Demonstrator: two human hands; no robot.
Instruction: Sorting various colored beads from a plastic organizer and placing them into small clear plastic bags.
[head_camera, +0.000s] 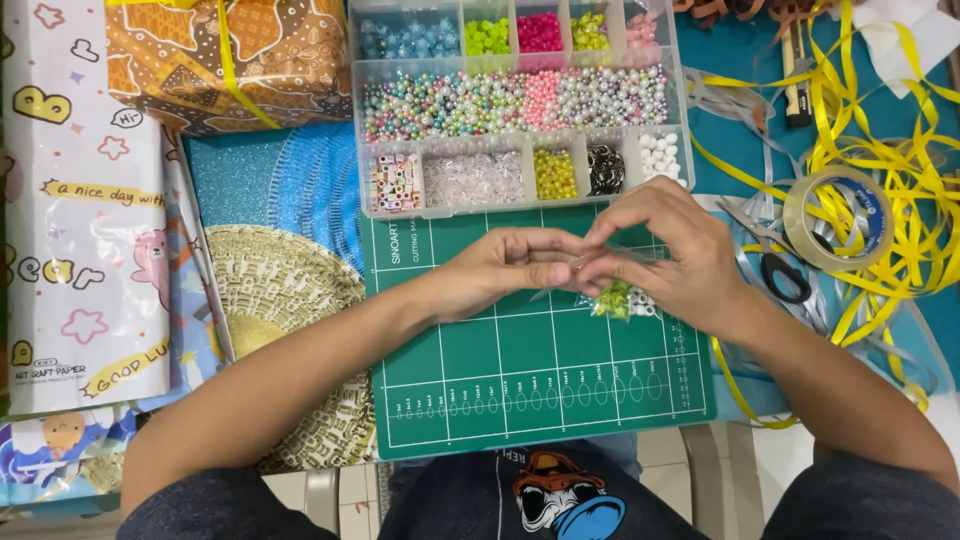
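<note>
Your left hand (505, 268) and your right hand (665, 250) meet over the upper middle of the green cutting mat (480, 385), fingertips touching, and the fingers of both are closed in a pinch on a thin clear thread (625, 256) that is hard to make out; it seems to run roughly left to right between them. Just under your right hand lies a small heap of green and white beads (618, 300), resting on the mat. Above your hands sits a clear bead box (520, 105), long side running left to right, with small compartments of blue, green, pink and yellow beads on top, one long row of mixed pastel pearls in the middle, and letter cubes, clear, yellow, dark and white beads below. At the far left lies a tall white sheet of wrapping paper (80, 200) with cartoon drawings. A brown patterned parcel (230, 60) tied with yellow ribbon lies at the upper left. To the right are a roll of clear tape (838, 218), black-handled scissors (780, 275) and a tangle of yellow ribbon (890, 150).
</note>
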